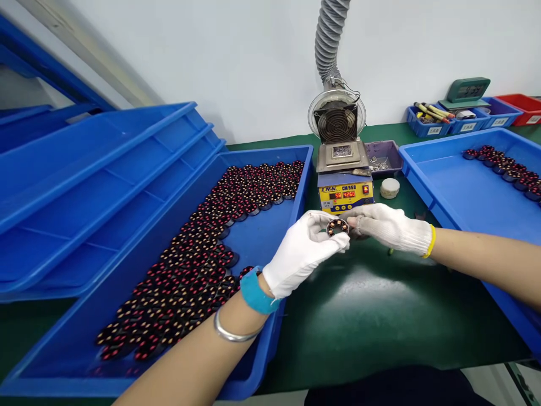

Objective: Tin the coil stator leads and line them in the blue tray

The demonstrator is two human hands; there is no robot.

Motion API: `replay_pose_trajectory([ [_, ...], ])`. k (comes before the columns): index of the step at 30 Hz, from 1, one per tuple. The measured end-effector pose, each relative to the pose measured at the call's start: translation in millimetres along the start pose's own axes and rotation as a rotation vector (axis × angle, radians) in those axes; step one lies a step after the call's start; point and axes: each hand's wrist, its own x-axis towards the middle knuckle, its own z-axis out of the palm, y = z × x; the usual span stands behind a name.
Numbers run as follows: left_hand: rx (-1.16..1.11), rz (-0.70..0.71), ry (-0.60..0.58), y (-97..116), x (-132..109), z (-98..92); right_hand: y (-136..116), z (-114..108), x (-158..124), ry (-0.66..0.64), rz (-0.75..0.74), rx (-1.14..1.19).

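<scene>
My left hand (301, 251), in a white glove with a blue cuff, pinches a small round wound stator (337, 226) between thumb and fingers. My right hand (386, 225), in a white glove with a yellow cuff, meets it from the right, its fingertips closed on the same stator. Both hands hover over the green mat (380, 316), just in front of the yellow-faced solder pot (344, 192). To the left, a blue tray (270, 225) holds several rows of identical stators (198, 265).
A second blue tray (460, 186) at the right holds a short row of stators (507, 166). Empty blue trays (93, 180) are stacked at the left. A fume hose and fan (337, 121) stand behind the pot, with a purple dish (386, 155), a white tape roll (389, 188) and small bins (465, 115).
</scene>
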Motion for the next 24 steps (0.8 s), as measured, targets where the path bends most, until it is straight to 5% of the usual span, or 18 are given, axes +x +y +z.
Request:
replay_pose_trajectory([
  [3, 0.161, 0.097, 0.069, -7, 0, 2.4, -5, -1, -4, -0.12, -0.004, -0.12],
  [9, 0.486, 0.278, 0.2, -8, -2, 6.0, -20, -7, -7, -0.084, 0.188, -0.356],
  [15, 0.572, 0.344, 0.303, -11, -1, 2.9, -8, -13, 1, 0.128, 0.148, -0.11],
  [24, 0.691, 0.448, 0.248, -13, -9, 9.4, -13, 4, -5, 0.024, -0.024, 0.046],
])
